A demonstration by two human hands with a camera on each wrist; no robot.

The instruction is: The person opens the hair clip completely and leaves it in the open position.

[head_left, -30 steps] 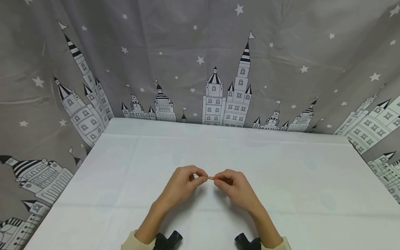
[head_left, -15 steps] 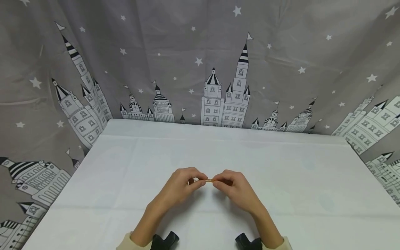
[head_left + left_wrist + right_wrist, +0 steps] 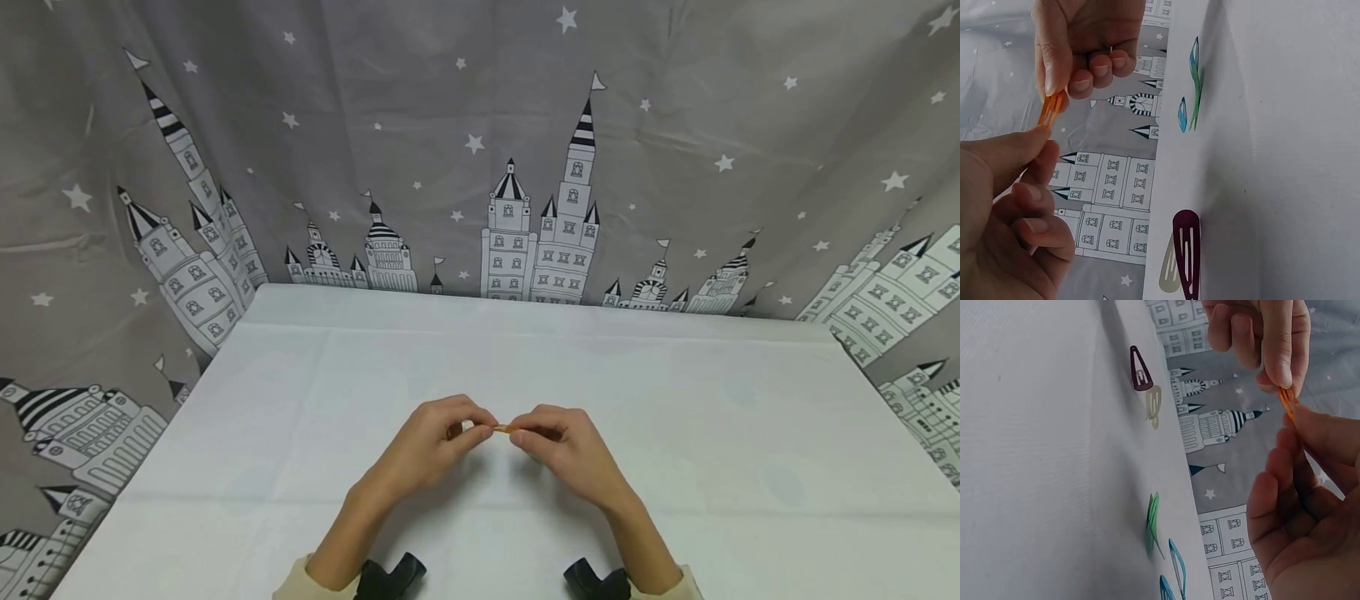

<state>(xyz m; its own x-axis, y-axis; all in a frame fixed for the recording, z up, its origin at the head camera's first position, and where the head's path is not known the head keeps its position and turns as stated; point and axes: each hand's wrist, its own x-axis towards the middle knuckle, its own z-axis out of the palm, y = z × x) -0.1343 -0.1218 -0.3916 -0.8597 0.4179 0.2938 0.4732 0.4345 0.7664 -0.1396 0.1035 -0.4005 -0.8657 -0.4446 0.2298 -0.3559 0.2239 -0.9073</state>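
Observation:
An orange snap hair clip (image 3: 502, 428) is held in the air over the white table, stretched between both hands. My left hand (image 3: 433, 442) pinches one end of it between thumb and index finger. The other end is pinched by the thumb and fingers of my right hand (image 3: 573, 450). In the left wrist view the slotted middle of the orange clip (image 3: 1051, 110) shows between the two sets of fingertips. From the right wrist it appears as a thin orange clip (image 3: 1288, 403); its ends are covered by the fingers.
Several other hair clips lie on the white tabletop (image 3: 675, 400) in the wrist views: a maroon clip (image 3: 1186, 240), a beige clip (image 3: 1170, 270), a green clip (image 3: 1153, 519) and blue clips (image 3: 1177, 565). A grey castle-print curtain (image 3: 420, 108) hangs behind the table.
Both hands keep their pinch on the orange hair clip. The left forearm has shifted slightly to the left; otherwise the hands stay almost in place.

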